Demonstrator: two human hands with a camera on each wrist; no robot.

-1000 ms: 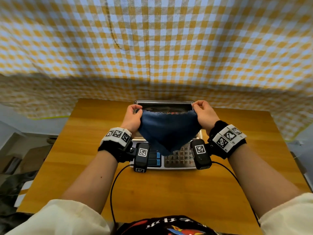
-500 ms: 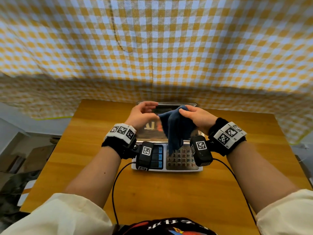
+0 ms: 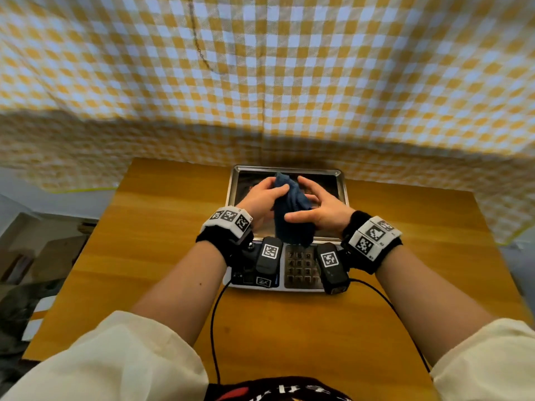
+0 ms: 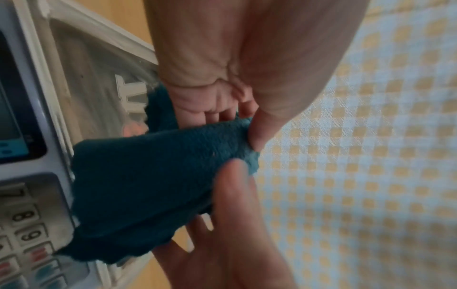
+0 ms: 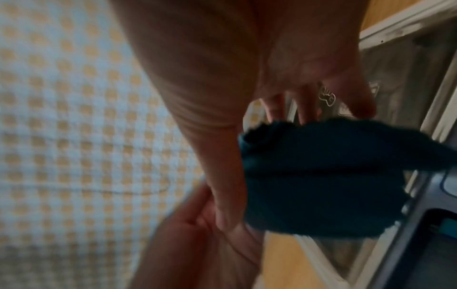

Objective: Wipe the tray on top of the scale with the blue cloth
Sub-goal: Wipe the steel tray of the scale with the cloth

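Dark blue terry cloth (image 3: 292, 211), centre of the head view, looks soft, matt and nubbly, its edge fraying in the wrist views. Behind it sits the rectangular silver metal tray (image 3: 235, 183), polished and mirror-glossy, throwing back reflections. Lower centre, the grey plastic scale (image 3: 301, 286) has a smooth sheen, with a brushed-looking keypad panel (image 3: 299, 267) and glossy display window (image 4: 10, 121). The honey-coloured wooden table (image 3: 162, 244) shows grain under a satin finish. Filling the top, woven yellow-and-white checked fabric backdrop (image 3: 289, 68), matt. At the bottom corners, cream cloth sleeves (image 3: 121, 357), matt.
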